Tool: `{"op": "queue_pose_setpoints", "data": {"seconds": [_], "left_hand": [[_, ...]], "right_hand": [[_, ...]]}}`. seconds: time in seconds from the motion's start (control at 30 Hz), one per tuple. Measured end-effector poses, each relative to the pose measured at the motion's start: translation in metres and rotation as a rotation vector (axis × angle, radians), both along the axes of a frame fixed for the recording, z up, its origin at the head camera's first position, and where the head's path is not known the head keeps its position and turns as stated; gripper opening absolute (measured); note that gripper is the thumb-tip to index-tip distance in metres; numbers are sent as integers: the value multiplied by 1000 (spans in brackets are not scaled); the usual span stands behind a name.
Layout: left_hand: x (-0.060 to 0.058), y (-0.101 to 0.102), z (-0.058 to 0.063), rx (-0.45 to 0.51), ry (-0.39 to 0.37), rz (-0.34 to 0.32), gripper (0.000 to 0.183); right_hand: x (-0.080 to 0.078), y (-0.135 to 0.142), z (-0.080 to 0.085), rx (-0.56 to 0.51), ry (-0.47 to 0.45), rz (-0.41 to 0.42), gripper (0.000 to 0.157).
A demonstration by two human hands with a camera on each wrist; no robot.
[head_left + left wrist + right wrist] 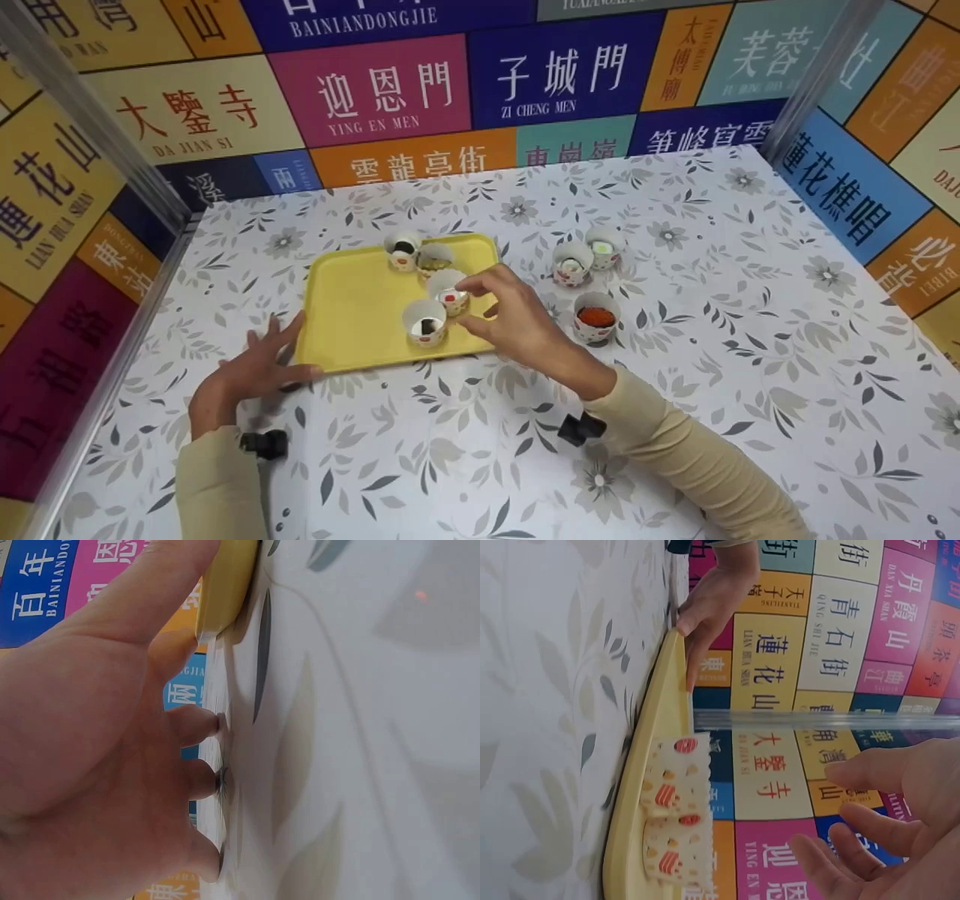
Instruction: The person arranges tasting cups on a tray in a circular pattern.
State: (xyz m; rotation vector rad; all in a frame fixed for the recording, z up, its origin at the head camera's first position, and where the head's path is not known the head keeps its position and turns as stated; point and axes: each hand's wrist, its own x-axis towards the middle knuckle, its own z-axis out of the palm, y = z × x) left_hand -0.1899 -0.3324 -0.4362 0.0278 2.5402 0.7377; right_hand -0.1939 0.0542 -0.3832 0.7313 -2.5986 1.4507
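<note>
Head view: a smooth, round-cornered yellow tray (352, 307) is touched at its near-left corner by the spread left hand (255, 369). Between the tray's far and near edges, four printed paper cups (426, 340) are ranged; beside them, nothing is gripped by the right hand (525, 319), fingers parted.

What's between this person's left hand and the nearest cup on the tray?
Just a bare stretch of the yellow tray lies between the left hand and the nearest cup; the head view shows it.
</note>
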Motion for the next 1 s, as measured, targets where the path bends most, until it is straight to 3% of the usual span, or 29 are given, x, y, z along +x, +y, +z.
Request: {"op": "queue_pose_setpoints", "data": {"seconds": [0.23, 0.7, 1.0], "left_hand": [[-2, 1, 1, 1, -13, 5, 110], [0, 1, 0, 3, 2, 15, 111], [3, 2, 2, 4, 26, -2, 110]], "right_hand": [[-6, 23, 1, -11, -23, -19, 41], [-32, 83, 6, 106, -47, 106, 47], [-54, 135, 12, 58, -96, 213, 49]]}}
